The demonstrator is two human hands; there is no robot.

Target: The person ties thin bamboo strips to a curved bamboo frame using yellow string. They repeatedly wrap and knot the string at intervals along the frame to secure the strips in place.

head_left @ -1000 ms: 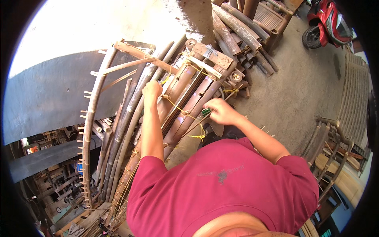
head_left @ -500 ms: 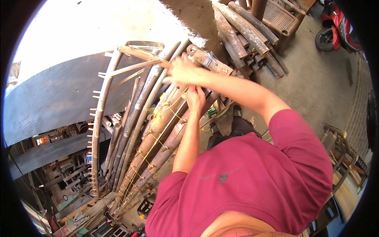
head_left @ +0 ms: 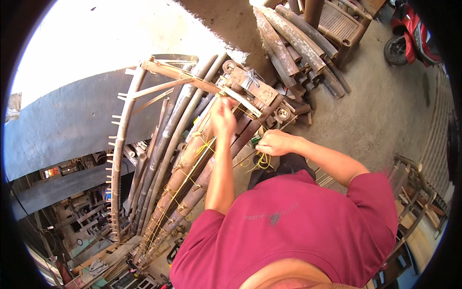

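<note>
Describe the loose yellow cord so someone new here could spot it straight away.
Start at the big maroon shirt and follow its right sleeve out to the person's right hand. The yellow cord dangles just below that hand. It hangs in slack loops, unlike the other yellow lines, which run along the bamboo poles.
</note>
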